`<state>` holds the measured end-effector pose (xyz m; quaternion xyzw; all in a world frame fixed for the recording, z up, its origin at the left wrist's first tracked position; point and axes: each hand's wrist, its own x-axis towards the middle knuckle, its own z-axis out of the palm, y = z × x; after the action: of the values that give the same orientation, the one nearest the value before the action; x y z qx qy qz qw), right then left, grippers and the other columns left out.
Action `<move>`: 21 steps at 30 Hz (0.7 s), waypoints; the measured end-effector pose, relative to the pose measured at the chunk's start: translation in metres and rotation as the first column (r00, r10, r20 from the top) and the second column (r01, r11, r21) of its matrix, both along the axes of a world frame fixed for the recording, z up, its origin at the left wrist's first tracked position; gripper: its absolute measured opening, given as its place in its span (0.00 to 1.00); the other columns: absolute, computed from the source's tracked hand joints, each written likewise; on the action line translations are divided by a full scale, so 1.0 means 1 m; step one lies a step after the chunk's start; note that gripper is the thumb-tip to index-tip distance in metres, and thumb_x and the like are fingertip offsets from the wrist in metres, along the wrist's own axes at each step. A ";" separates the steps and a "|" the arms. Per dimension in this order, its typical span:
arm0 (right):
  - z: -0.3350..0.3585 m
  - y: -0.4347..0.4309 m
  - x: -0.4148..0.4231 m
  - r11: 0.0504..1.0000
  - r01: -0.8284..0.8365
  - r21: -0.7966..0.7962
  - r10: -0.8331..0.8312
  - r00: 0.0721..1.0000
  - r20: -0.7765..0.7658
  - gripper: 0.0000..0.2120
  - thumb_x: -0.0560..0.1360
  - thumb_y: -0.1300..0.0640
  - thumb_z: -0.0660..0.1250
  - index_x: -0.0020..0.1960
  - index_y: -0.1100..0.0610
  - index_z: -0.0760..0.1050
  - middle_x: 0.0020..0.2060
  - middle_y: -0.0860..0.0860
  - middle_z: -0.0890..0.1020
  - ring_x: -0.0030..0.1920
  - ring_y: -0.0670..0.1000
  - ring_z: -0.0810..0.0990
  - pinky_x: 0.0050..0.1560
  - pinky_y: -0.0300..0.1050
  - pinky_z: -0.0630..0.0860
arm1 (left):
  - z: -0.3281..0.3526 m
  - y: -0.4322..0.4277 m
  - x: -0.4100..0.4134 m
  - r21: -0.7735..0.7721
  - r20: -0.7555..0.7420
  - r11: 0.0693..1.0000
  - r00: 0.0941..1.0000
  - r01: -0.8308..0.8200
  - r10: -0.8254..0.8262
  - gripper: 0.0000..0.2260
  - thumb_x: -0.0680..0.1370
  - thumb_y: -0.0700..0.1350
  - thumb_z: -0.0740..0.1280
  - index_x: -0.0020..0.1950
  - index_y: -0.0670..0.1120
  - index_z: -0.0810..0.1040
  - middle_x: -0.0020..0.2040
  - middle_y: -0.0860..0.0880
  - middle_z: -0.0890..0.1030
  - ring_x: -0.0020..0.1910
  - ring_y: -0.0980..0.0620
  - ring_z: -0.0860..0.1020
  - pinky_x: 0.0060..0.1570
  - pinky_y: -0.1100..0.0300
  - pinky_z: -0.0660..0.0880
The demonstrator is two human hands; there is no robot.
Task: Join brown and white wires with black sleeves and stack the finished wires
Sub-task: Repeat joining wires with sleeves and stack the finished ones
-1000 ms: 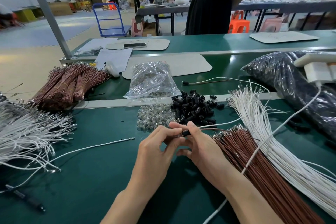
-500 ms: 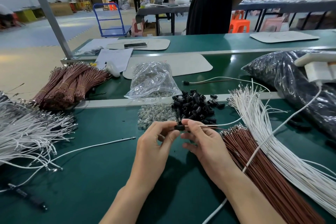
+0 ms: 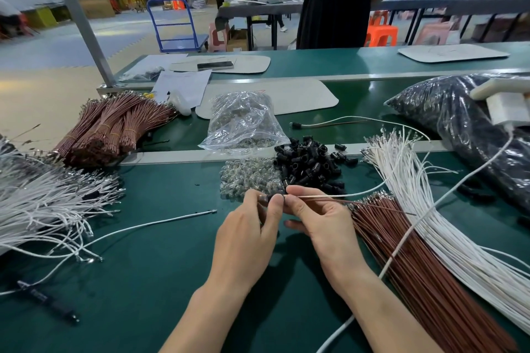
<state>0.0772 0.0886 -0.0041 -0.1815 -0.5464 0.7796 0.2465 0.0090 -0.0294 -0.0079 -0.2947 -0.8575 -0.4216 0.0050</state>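
Note:
My left hand (image 3: pixel 246 235) pinches a small black sleeve (image 3: pixel 271 198) between thumb and fingers. My right hand (image 3: pixel 321 221) pinches a brown wire and a white wire (image 3: pixel 329 196) right at the sleeve's end; both wires trail off to the right. Just behind my hands lies a heap of loose black sleeves (image 3: pixel 309 165). A fan of brown wires (image 3: pixel 407 261) and a fan of white wires (image 3: pixel 447 209) lie to the right. One joined wire pair (image 3: pixel 329 124) lies further back on the belt.
Clear small parts (image 3: pixel 248 178) lie in a pile beside a clear bag (image 3: pixel 243 120). Bundled brown wires (image 3: pixel 111 129) and a white wire pile (image 3: pixel 43 203) lie left. A dark plastic bag (image 3: pixel 464 126) fills the right. A black pen (image 3: pixel 48 301) lies near left. A person stands behind the far table.
Both hands have lifted slightly toward the sleeve heap, and the wire ends now meet the black sleeve held in my left fingers.

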 end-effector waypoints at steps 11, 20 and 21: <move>-0.004 0.003 0.003 0.998 -0.058 0.014 0.059 0.998 -0.027 0.06 0.79 0.59 0.69 0.54 0.58 0.80 0.48 0.55 0.87 0.51 0.53 0.87 0.42 0.39 0.81 | -0.004 0.001 0.001 -0.029 -0.027 0.997 0.997 -0.070 0.069 0.20 0.78 0.70 0.51 0.40 0.54 0.62 0.29 0.54 0.75 0.32 0.55 0.74 0.33 0.53 0.68; -0.007 0.004 0.001 0.996 -0.084 -0.021 0.084 0.996 -0.013 0.05 0.81 0.59 0.66 0.54 0.59 0.78 0.48 0.55 0.88 0.50 0.53 0.87 0.43 0.37 0.81 | -0.006 0.002 0.002 -0.105 -0.086 0.993 0.995 -0.060 0.051 0.21 0.79 0.66 0.46 0.40 0.51 0.61 0.31 0.52 0.75 0.35 0.46 0.75 0.37 0.49 0.70; -0.007 0.005 0.001 0.996 -0.088 -0.023 0.087 0.996 -0.012 0.05 0.81 0.60 0.65 0.54 0.59 0.77 0.48 0.55 0.88 0.50 0.53 0.87 0.43 0.37 0.81 | -0.006 0.002 0.002 -0.116 -0.092 0.991 0.994 -0.061 0.051 0.21 0.79 0.66 0.46 0.40 0.51 0.61 0.32 0.51 0.74 0.36 0.46 0.74 0.37 0.49 0.70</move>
<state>0.0777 0.0932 -0.0110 -0.1560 -0.5431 0.7971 0.2130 0.0108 -0.0269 -0.0137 -0.2886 -0.8879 -0.3562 0.0375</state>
